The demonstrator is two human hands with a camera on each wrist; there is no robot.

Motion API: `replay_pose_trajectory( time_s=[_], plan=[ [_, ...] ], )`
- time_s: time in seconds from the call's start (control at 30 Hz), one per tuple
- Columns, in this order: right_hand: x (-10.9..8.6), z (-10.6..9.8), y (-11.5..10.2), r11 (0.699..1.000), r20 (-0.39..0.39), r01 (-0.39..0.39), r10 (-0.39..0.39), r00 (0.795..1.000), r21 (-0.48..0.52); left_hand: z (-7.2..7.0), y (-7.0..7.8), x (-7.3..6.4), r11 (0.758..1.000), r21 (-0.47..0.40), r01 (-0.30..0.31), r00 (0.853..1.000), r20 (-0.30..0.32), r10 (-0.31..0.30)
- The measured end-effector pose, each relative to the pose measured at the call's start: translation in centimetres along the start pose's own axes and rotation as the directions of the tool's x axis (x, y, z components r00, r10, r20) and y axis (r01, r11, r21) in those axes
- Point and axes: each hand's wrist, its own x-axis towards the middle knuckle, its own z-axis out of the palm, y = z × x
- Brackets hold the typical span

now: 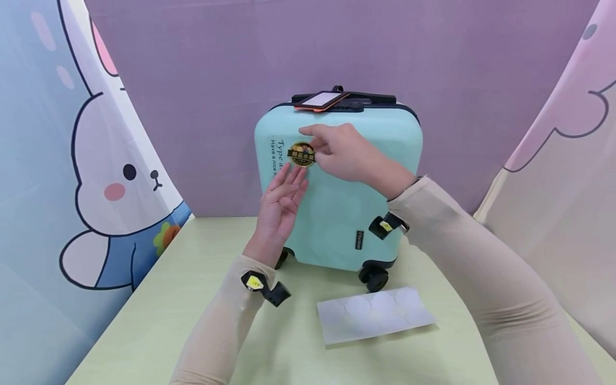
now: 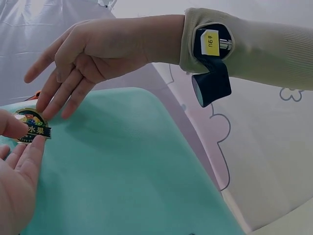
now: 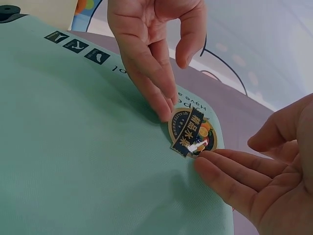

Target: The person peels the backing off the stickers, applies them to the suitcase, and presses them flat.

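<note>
A round black-and-gold fruit sticker (image 1: 301,154) lies against the upper left front of a mint-green suitcase (image 1: 337,219), beside printed lettering. From below, my left hand (image 1: 281,206) reaches up to the sticker's lower edge with its fingers fairly straight. My right hand (image 1: 348,152) comes in from the right; its fingertips touch the sticker's edge while the index finger points out above it. In the right wrist view, the fingers of both hands stretch toward opposite sides of the sticker (image 3: 193,132). Neither hand's fingers curl round anything. Whether the sticker is fully stuck down I cannot tell.
On the pale table (image 1: 159,326), a white sticker sheet (image 1: 375,315) with round shapes lies in front of the suitcase's wheel (image 1: 374,277). An orange-edged device with a pale screen (image 1: 321,100) rests at the suitcase's top handle. Purple cloth (image 1: 192,107) hangs behind.
</note>
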Motion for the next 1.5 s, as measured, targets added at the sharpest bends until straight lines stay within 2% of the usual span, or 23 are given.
replay_pose_trajectory(
  time_s=[0.23,0.43,0.53,0.67,0.73,0.8,0.87,0.97,1.07,1.13,1.2,1.3,1.5],
  plan=[
    [-0.1,0.1,0.3,0.999,-0.008,0.024,-0.025,1.0,-0.021,0.0,0.1,0.1,1.0,-0.009,0.001,1.0,-0.002,-0.001],
    [-0.1,-0.1,0.4,0.994,-0.068,0.092,-0.096,0.993,-0.055,0.0,0.1,0.0,1.0,-0.014,0.002,1.0,-0.001,-0.002],
    [-0.1,-0.3,0.5,0.994,-0.099,0.113,-0.113,0.989,-0.005,0.0,0.2,0.0,1.0,-0.024,0.0,1.0,0.004,0.0],
    [-0.1,-0.1,0.7,0.981,-0.145,0.123,-0.101,0.984,0.152,0.1,0.2,0.0,0.999,-0.041,0.005,1.0,0.006,-0.005],
    [0.0,0.1,0.7,0.961,-0.181,0.134,-0.091,0.979,0.24,0.0,0.3,-0.1,0.999,-0.047,0.008,1.0,0.007,-0.008],
    [0.1,0.5,0.8,0.919,-0.217,0.156,-0.08,0.973,0.363,0.0,0.3,-0.1,0.999,-0.052,0.011,1.0,0.011,-0.01],
    [0.2,0.8,1.0,0.854,-0.234,0.189,-0.082,0.969,0.485,0.0,0.4,-0.2,0.998,-0.054,0.012,1.0,0.017,-0.011],
    [0.4,1.3,1.2,0.741,-0.213,0.204,-0.084,0.973,0.64,0.0,0.4,-0.3,0.998,-0.062,0.012,1.0,0.021,-0.011],
    [0.7,1.8,1.6,0.669,-0.173,0.186,-0.087,0.981,0.719,0.1,0.4,-0.5,0.997,-0.07,0.011,1.0,0.022,-0.01],
    [0.9,2.2,1.9,0.65,-0.148,0.164,-0.08,0.986,0.742,0.1,0.4,-0.6,0.997,-0.073,0.013,1.0,0.026,-0.011],
    [1.1,2.5,2.2,0.648,-0.134,0.148,-0.071,0.988,0.747,0.1,0.4,-0.6,0.997,-0.074,0.016,0.999,0.032,-0.014],
    [1.2,2.8,2.4,0.657,-0.13,0.134,-0.056,0.99,0.742,0.1,0.5,-0.6,0.997,-0.074,0.022,0.999,0.039,-0.019],
    [1.2,3.3,2.5,0.672,-0.158,0.157,-0.061,0.986,0.724,0.2,0.6,-0.6,0.996,-0.082,0.023,0.999,0.034,-0.02]
  ],
)
